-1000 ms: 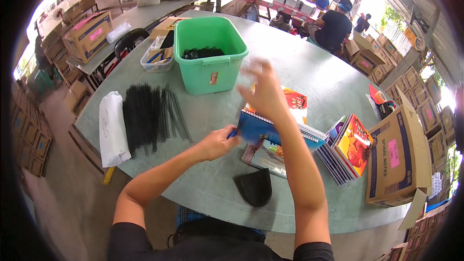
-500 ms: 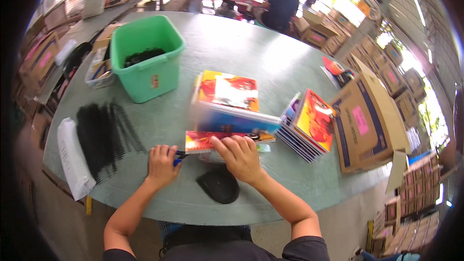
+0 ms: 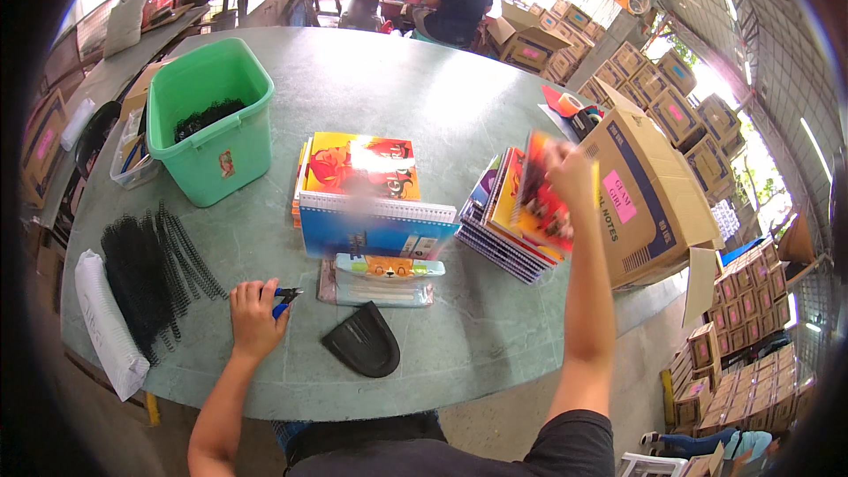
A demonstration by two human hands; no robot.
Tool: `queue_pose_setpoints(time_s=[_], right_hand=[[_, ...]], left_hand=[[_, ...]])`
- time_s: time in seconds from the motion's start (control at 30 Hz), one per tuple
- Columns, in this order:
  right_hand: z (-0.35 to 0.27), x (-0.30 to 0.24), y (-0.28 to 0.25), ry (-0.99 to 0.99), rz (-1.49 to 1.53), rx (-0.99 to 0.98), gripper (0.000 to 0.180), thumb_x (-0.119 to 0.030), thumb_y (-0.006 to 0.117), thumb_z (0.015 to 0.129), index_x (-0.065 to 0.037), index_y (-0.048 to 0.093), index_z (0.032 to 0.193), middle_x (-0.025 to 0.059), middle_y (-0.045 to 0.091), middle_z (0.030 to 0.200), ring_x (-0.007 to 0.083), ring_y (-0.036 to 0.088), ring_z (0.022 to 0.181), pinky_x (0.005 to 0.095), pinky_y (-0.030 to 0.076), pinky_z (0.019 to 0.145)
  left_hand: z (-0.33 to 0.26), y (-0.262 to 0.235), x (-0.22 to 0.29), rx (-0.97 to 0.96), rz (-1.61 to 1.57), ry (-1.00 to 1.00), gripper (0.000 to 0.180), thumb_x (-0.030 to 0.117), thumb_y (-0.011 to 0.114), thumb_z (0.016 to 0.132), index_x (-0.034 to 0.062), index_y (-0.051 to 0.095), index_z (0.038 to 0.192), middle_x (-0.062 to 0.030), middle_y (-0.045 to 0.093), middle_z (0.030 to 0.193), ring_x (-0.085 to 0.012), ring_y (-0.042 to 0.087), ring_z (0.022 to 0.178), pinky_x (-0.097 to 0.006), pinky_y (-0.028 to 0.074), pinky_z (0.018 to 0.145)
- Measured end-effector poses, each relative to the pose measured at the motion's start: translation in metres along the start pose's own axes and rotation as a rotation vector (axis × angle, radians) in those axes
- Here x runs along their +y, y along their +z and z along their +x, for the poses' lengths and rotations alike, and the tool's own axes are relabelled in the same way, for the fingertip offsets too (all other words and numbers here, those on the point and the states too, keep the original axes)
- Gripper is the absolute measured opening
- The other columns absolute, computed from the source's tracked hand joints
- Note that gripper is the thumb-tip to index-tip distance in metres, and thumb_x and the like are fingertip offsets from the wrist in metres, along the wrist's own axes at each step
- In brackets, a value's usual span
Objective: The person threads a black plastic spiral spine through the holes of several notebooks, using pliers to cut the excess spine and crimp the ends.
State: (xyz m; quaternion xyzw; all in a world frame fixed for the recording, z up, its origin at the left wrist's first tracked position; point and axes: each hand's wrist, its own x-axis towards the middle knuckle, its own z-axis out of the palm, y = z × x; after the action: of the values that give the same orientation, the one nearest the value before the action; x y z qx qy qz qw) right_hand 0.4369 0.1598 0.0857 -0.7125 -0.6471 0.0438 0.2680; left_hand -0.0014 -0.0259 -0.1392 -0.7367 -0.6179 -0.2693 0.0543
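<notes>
Low on the table, my left hand is closed around blue-handled cutting pliers, their jaws pointing right. My right hand grips a red and yellow spiral notebook, slightly blurred, over the right-hand stack of notebooks. In the middle, a second pile of yellow and red notebooks lies behind a blue spiral notebook that stands on edge. Before it sits a clear, flat holder with a cartoon animal face. A black, rounded, flat piece lies between my arms.
Black plastic spiral coils lie at left beside a white wrapped roll. A green bin holds more coils. An open cardboard box and tape rolls stand at right. A person sits beyond the table.
My right hand has carried the notebook from the middle, before the blue notebook, to the right-hand stack. My left hand keeps the pliers near the same spot. The view has shifted somewhat.
</notes>
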Motion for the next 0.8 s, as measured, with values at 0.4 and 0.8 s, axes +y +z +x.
queue_pose_setpoints(time_s=[0.4, 0.8], right_hand=[[-0.022, 0.06, 0.08, -0.279, -0.119, -0.106, 0.047, -0.029, 0.042, 0.095, -0.001, 0.044, 0.133, 0.0186, 0.038, 0.142, 0.0351, 0.03, 0.134, 0.0409, 0.023, 0.111], [-0.104, -0.119, 0.076, -0.651, 0.306, -0.072, 0.034, -0.021, 0.057, 0.089, 0.0, 0.058, 0.115, 0.0215, 0.053, 0.125, 0.0366, 0.047, 0.12, 0.0426, 0.036, 0.101]], left_hand=[[0.004, -0.003, 0.001, -0.015, -0.044, -0.003, 0.045, 0.036, 0.064, 0.08, 0.0021, 0.057, 0.108, -0.0141, 0.052, 0.098, -0.0307, 0.046, 0.098, -0.043, 0.034, 0.087], [0.027, -0.029, -0.07, -0.241, 0.231, -0.793, 0.039, 0.032, 0.057, 0.086, -0.0012, 0.047, 0.106, -0.0254, 0.065, 0.085, -0.0424, 0.064, 0.083, -0.05, 0.05, 0.071]])
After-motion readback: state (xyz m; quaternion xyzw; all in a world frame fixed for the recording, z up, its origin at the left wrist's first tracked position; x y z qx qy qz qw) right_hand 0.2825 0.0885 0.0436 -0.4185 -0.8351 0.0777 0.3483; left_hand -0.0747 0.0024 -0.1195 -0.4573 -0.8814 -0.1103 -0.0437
